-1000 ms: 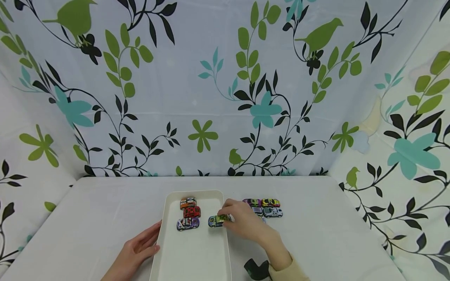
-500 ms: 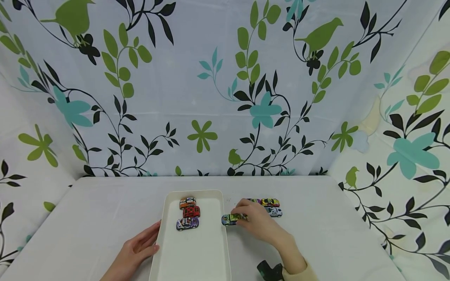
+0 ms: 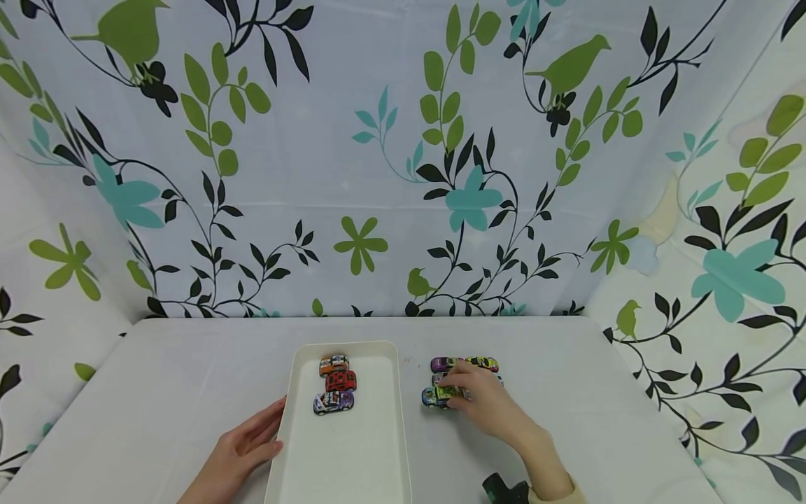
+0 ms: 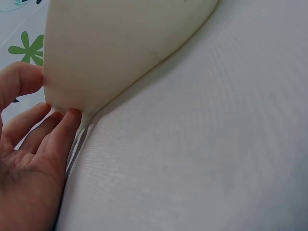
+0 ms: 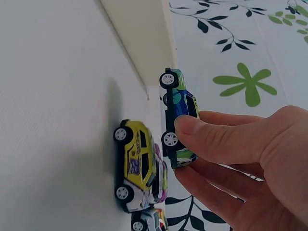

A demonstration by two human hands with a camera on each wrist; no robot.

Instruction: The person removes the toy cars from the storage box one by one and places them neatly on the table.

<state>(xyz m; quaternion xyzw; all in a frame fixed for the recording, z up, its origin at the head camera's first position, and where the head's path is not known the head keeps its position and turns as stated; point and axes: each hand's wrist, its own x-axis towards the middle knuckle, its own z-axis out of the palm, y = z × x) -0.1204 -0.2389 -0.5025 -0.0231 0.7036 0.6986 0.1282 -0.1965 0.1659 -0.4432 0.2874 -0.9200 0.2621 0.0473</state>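
Observation:
My right hand (image 3: 491,406) pinches a green and blue toy car (image 5: 180,108) between thumb and fingers. In the right wrist view the car is raised off the table, beside a yellow toy car (image 5: 137,156). The head view shows it right of the white tray (image 3: 359,455), at the near side of a cluster of toy cars partly hidden by the hand. My left hand (image 3: 236,448) rests its fingertips and thumb against the tray's left wall. Inside the tray sit an orange car (image 3: 334,365), a red car (image 3: 341,381) and a purple-and-white car (image 3: 334,402).
Among the cars right of the tray are a purple one (image 3: 444,364) and a yellow one (image 3: 483,362). A dark device (image 3: 504,490) is at the right wrist. Behind the white table (image 3: 208,364) hangs a leaf-and-bird patterned cloth (image 3: 290,154).
My right hand has carried the green toy car rightward, from over the tray across its right rim to the car cluster. The left hand stays at the tray's left wall.

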